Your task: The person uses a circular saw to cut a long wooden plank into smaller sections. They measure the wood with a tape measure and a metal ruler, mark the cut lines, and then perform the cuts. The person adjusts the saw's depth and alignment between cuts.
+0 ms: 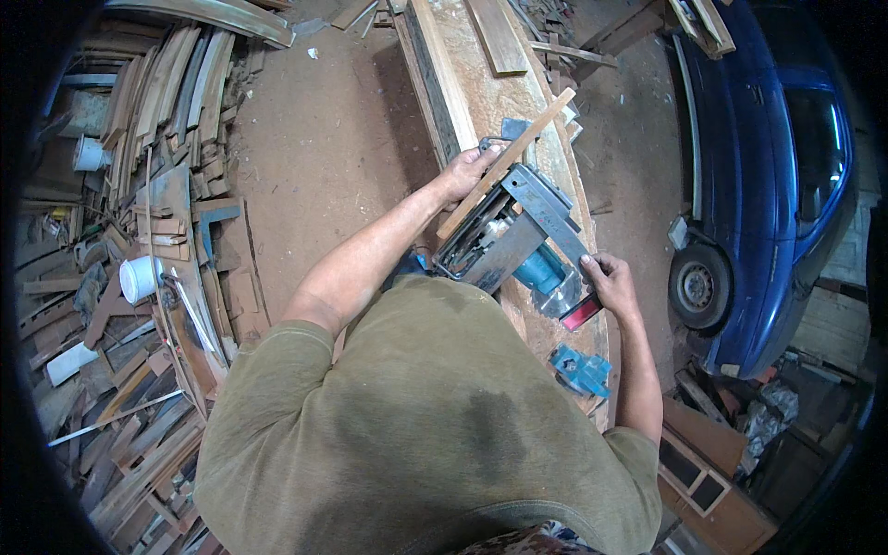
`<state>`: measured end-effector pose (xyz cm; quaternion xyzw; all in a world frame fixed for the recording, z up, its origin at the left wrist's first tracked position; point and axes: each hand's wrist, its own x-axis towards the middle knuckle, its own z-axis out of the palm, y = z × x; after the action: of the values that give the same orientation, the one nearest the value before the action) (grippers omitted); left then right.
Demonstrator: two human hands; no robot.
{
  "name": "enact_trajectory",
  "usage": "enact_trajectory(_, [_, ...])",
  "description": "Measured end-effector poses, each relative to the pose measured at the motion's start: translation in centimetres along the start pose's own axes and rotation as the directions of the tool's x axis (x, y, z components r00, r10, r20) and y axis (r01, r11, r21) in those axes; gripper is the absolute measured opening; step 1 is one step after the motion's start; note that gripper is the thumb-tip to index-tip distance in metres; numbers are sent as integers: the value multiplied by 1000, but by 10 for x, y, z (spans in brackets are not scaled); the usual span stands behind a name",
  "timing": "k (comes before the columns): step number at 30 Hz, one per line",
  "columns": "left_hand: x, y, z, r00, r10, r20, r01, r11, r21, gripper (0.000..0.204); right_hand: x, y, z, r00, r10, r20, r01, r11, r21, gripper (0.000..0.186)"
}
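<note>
At centre frame, the left hand (470, 168) pinches a wooden strip (506, 163) against the upturned circular saw (513, 242) on the table (499, 102); the right hand (610, 282) clasps its base. Feeding apparently calls for steady pressure.

Left arm extended forward from the shoulder, bare forearm running up and to the right, elbow nearly straight. Left hand (470, 169) palm down, fingers curled over in a grip, thumb tucked toward the body side. Right arm bent, upper arm close to the torso, forearm rising almost straight up the frame. Right hand (610, 282) closed in a grip, knuckles toward the camera, fingers wrapped inward to the left. Hands well apart, left farther forward than right.
</note>
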<state>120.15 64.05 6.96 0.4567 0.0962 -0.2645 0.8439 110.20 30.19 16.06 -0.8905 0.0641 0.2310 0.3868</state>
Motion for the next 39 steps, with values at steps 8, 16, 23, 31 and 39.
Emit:
enact_trajectory(8, [12,-8,-11,999,10,46,-14,997,79,38,8,-11,3,997,-58,41,59,998,-14,37])
enact_trajectory(16, [11,-6,-7,999,0,35,-3,996,85,41,4,-11,5,996,9,84,-8,1000,-12,39])
enact_trajectory(23, [12,-6,-8,999,37,40,-42,990,138,40,-1,-16,11,998,-9,59,7,1000,24,39])
enact_trajectory(31, [16,-11,-12,1000,-11,7,10,995,98,40,-2,-15,12,999,-19,49,18,999,28,38])
enact_trajectory(39, [10,-4,-8,1000,-29,-8,29,997,68,37,-3,-17,14,999,-1,49,2,1000,-17,39])
